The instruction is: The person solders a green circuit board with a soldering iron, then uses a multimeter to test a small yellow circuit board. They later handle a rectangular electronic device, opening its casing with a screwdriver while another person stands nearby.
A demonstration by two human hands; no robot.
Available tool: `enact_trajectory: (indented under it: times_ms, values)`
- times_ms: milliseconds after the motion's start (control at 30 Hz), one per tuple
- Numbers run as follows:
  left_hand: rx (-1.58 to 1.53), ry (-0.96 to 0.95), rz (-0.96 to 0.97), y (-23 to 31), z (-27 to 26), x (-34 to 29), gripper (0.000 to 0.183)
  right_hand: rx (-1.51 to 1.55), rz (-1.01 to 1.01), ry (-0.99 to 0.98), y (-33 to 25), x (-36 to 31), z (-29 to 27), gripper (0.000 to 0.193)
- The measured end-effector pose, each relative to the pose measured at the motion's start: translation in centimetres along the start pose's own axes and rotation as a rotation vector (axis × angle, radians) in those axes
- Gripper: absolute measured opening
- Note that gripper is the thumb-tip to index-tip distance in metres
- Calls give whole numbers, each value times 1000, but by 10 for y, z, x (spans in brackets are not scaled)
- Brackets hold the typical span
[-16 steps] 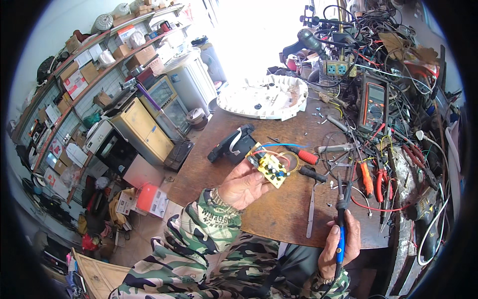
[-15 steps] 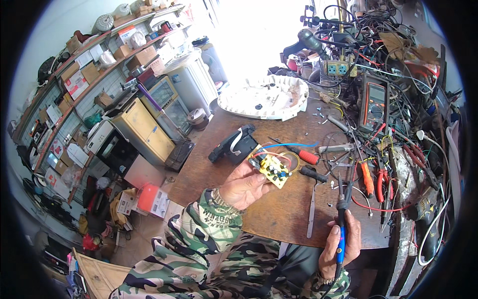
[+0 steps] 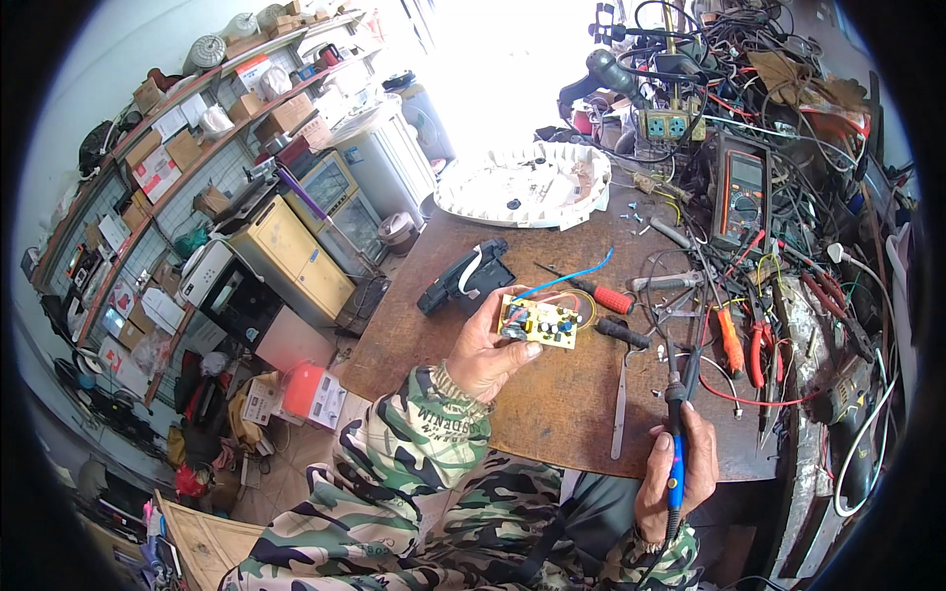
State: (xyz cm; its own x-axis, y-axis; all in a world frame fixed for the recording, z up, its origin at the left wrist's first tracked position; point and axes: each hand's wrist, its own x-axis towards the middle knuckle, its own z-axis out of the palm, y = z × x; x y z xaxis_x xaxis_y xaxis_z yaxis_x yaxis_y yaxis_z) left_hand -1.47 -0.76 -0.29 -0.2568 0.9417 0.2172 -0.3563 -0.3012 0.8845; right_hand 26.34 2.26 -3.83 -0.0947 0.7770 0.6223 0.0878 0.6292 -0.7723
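Note:
My left hand (image 3: 490,357) grips a small yellow circuit board (image 3: 552,331) by its left end, with its components facing up toward me. A blue wire (image 3: 567,275) rises from the board, and thinner red and yellow wires loop behind it. Near the table's right front, my right hand (image 3: 680,463) is wrapped round a soldering iron (image 3: 676,433) with a blue and black handle, its tip pointing away from me. Metal tweezers (image 3: 620,409) lie on the wood between my hands. Just beyond the board rests a black plastic housing (image 3: 463,286) with a white strap.
On the wooden table (image 3: 552,424) lie a red-handled screwdriver (image 3: 613,298), orange-handled tool (image 3: 729,347) and red pliers (image 3: 757,353). A white round plastic shell (image 3: 463,203) stands at the back. A multimeter (image 3: 741,197) and tangled cables crowd the right side.
My left hand has turned the circuit board so it lies more level, its face tipped toward me, and the blue wire now slants upward. My right hand holds the soldering iron nearly still.

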Motion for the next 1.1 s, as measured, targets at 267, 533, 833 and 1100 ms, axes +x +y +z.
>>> enact_trajectory:
  times_ms: [267,533,833,1100]
  values:
    - [88,31,11,-2,-4,0,66,-10,18,-7,-2,0,-1,37]
    - [124,41,41,-4,-6,2,65,-18,5,-6,-2,1,0,37]
    - [232,80,32,-2,-6,4,63,-43,4,-22,-3,2,-2,36]
    - [225,101,45,-4,-5,4,61,-35,38,-35,-6,2,-2,36]
